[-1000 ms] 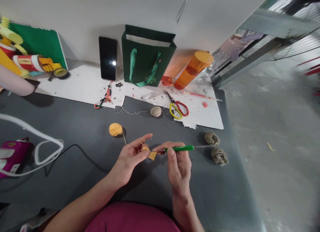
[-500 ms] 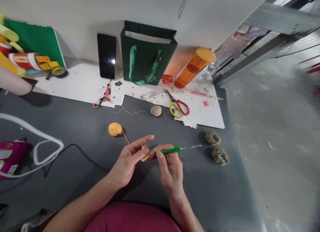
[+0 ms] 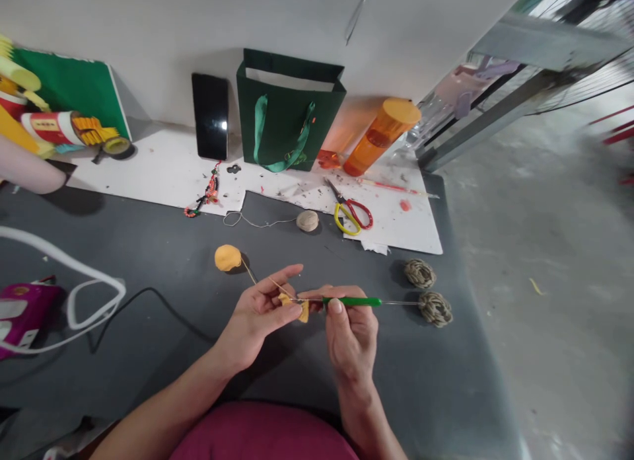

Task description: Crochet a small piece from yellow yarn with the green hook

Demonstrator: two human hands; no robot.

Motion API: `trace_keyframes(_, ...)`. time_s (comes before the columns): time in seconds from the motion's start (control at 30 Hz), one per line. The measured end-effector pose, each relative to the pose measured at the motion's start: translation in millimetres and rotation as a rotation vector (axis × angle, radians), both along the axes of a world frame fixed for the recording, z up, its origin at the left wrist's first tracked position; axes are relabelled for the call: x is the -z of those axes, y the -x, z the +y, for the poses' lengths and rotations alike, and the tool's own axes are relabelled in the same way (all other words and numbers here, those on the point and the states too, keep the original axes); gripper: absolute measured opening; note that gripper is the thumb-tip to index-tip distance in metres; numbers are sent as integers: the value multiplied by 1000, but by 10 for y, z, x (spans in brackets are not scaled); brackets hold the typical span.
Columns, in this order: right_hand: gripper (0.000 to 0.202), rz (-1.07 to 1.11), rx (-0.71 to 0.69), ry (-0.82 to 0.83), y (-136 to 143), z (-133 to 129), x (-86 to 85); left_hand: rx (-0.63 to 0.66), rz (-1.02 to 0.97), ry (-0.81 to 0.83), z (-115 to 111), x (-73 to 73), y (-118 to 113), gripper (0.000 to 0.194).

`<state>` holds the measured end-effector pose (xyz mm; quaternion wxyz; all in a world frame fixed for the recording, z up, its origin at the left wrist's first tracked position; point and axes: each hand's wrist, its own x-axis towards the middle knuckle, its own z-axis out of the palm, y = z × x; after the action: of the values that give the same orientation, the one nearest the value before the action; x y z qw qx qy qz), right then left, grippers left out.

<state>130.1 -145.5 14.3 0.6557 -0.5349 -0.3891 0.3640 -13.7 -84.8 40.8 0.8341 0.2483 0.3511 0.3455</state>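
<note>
1. Partly hidden under the pinching thumb of the left hand (image 3: 255,320), the yellow piece (image 3: 304,311) is over the tabletop (image 3: 163,248), towards its near edge; the tip of the green-handled hook (image 3: 355,302) is hard to see.
2. Grey floor (image 3: 525,222) lies beyond the right edge.
3. The right hand (image 3: 352,341) clasps the hook; grey yarn bundles (image 3: 435,308) lie near that edge, scissors (image 3: 342,200) toward the far one.

Since half a second ago, your right hand (image 3: 352,338) has slid right, drawing the green-handled hook (image 3: 354,302) along until its right end visually meets the nearer grey yarn bundle (image 3: 436,309), and more of the yellow piece (image 3: 304,313) shows beside your left hand (image 3: 260,321)
</note>
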Motion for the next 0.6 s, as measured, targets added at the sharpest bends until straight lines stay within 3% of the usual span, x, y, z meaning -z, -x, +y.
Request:
trace_keyframes(0.33, 11, 79, 30, -16, -3, 25, -26, 52, 5, -36, -3, 26, 21, 71)
trace_keyframes(0.6, 11, 63, -16, -58, -32, 43, -105, 67, 30, -27, 0, 19, 30, 64)
